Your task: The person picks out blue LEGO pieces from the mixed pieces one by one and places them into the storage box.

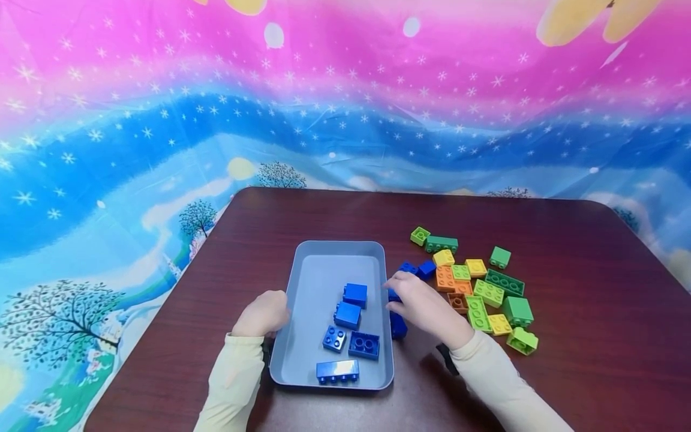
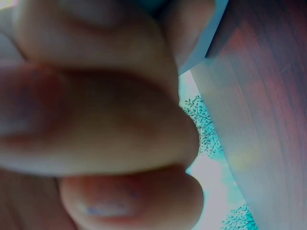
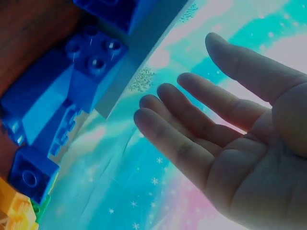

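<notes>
A grey tray [image 1: 313, 273] stands on the table with several blue toy bricks [image 1: 347, 315] lying in its right and near parts. My left hand [image 1: 263, 313] is at the tray's left rim, fingers curled in and gripping the edge. In the left wrist view those curled fingers [image 2: 110, 120] fill much of the picture, with the tray wall [image 2: 204, 45] behind them. Just beyond the tray's right rim, my right hand [image 1: 423, 305] hovers over more blue bricks [image 1: 398, 326], partly hiding them. The right wrist view shows its fingers [image 3: 175, 143] extended, holding nothing, beside blue bricks [image 3: 41, 96].
To the right of my right hand, green, yellow and orange bricks [image 1: 488, 292] lie scattered on the dark wooden table [image 1: 205, 288]. A printed cloth [image 1: 345, 120] hangs behind the table's far edge.
</notes>
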The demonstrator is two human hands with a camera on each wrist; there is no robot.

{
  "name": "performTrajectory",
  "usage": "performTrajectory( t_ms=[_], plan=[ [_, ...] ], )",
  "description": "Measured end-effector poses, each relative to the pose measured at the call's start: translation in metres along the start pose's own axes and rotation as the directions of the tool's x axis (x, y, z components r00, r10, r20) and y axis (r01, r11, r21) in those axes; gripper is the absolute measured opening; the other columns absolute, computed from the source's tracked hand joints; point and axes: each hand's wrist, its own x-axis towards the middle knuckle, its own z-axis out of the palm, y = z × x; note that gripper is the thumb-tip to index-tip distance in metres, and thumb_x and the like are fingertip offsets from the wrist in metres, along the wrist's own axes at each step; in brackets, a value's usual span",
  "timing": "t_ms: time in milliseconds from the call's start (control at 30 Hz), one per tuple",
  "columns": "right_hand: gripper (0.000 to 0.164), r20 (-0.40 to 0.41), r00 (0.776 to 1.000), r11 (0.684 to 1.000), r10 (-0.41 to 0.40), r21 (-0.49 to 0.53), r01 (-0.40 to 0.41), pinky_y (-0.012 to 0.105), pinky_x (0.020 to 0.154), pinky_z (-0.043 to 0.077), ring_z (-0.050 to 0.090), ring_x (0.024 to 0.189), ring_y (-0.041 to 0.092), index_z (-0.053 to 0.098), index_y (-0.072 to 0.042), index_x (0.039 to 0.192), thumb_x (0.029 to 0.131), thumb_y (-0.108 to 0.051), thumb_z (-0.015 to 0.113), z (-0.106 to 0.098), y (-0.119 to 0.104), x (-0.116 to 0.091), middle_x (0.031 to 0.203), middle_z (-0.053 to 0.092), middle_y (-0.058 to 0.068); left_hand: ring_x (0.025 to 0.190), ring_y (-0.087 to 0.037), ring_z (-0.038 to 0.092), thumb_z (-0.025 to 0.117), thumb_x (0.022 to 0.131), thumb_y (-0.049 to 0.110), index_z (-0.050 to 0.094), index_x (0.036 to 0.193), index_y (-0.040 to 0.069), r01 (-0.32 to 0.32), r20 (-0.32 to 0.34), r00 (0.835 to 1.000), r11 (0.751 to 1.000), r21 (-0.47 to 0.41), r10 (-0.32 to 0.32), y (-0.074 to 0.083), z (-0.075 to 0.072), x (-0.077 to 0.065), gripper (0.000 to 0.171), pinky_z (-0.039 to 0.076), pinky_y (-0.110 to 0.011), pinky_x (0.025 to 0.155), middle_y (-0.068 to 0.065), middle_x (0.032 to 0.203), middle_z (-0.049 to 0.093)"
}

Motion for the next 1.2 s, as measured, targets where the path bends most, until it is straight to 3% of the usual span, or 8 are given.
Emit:
performTrajectory(
  t_ms=[433, 767, 1200],
  plan=[
    [0.041, 0.175, 0.982, 0.997, 0.070, 0.019, -0.074, 0.034, 0.074, 0.049, 0.057, 0.088, 0.024, 0.061, 0.003, 0.105, 0.072, -0.016, 0.074, -0.011, 0.007, 0.001, 0.100, 0.059, 0.015, 0.034, -0.011, 0.035, 0.041, 0.082, -0.004, 0.038, 0.054, 0.008, 0.006, 0.003, 1.000, 1.000, -0.027, -0.006, 0.002, -0.004, -0.001, 0.030, 0.030, -0.021, 0.035, -0.002, 0.046, 0.035],
    [0.033, 0.244, 0.966, 0.995, 0.086, 0.036, -0.097, 0.028, 0.061, 0.046, 0.049, 0.069, 0.014, 0.063, 0.002, 0.095, 0.069, -0.013, 0.076, -0.002, 0.004, -0.001, 0.084, 0.058, 0.008, 0.035, -0.011, 0.035, 0.042, 0.082, -0.005, 0.040, 0.056, 0.007, 0.001, 0.008, 1.000, 1.000, -0.029, -0.001, 0.003, -0.004, -0.003, 0.029, 0.030, -0.021, 0.036, -0.003, 0.048, 0.036],
    [0.027, 0.279, 0.956, 0.989, 0.095, 0.081, -0.122, 0.030, 0.064, 0.048, 0.053, 0.071, 0.015, 0.063, 0.000, 0.089, 0.067, -0.008, 0.077, 0.004, 0.005, -0.001, 0.080, 0.058, 0.005, 0.034, -0.011, 0.037, 0.042, 0.083, -0.005, 0.044, 0.058, 0.004, -0.013, 0.003, 1.000, 0.999, -0.034, 0.013, 0.002, -0.003, -0.003, 0.026, 0.032, -0.021, 0.035, -0.003, 0.046, 0.039]
  ],
)
